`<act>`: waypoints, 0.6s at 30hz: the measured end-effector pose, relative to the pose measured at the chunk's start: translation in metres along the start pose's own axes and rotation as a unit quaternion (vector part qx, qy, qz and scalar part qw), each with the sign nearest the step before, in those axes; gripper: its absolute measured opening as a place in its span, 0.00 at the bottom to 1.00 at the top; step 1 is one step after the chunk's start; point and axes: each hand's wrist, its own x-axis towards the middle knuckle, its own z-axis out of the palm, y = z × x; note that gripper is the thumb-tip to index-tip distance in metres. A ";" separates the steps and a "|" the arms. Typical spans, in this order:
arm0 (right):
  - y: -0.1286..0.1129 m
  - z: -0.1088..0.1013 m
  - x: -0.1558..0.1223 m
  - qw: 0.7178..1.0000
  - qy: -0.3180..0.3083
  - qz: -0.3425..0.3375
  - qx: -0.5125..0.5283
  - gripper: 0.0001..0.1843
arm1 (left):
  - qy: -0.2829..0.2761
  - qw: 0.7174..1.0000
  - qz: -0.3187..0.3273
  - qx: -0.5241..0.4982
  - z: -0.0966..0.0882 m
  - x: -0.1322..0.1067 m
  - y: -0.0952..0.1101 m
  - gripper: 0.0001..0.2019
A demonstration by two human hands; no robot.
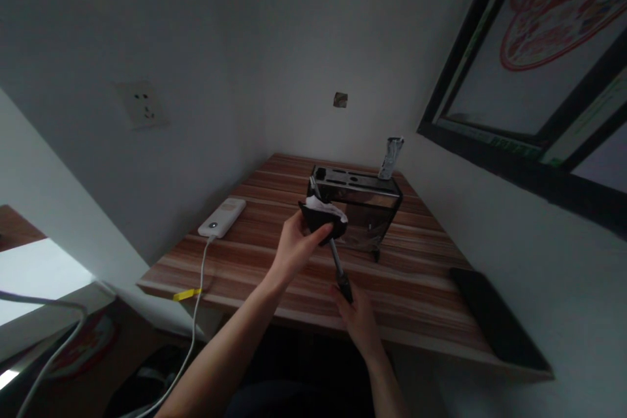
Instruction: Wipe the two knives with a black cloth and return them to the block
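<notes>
My left hand (296,245) is closed on a black, flat, flap-like piece (321,221) with crumpled white material (326,208) along its top. In my right hand (357,313) is the dark handle of a long thin metal utensil (336,255). Its shaft runs up behind the black piece, and a metal end shows above it; the utensil's exact kind is unclear. Just beyond both hands stands a box-shaped holder (362,225) with a slotted metal top and dark sides. A silvery, wrapped-looking upright piece (390,158) rises from the holder's right end.
The wood-striped table (274,209) sits in a wall corner. A white power bank (223,217) with a white cable (200,274) lies left, near yellow tape (187,294) on the front edge. At the right edge rests a dark flat slab (497,317). A framed panel (539,111) hangs right.
</notes>
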 end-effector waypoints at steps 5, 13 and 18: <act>-0.001 0.001 0.001 1.000 0.005 -0.006 0.000 0.22 | -0.017 0.999 -0.018 0.021 0.003 -0.013 -0.015 0.16; -0.007 -0.001 0.002 1.000 -0.010 -0.004 0.024 0.22 | -0.038 0.994 -0.019 0.098 0.008 -0.031 -0.030 0.14; -0.009 -0.001 0.002 0.999 -0.032 0.000 0.038 0.22 | -0.057 0.994 -0.028 0.087 0.011 -0.041 -0.038 0.14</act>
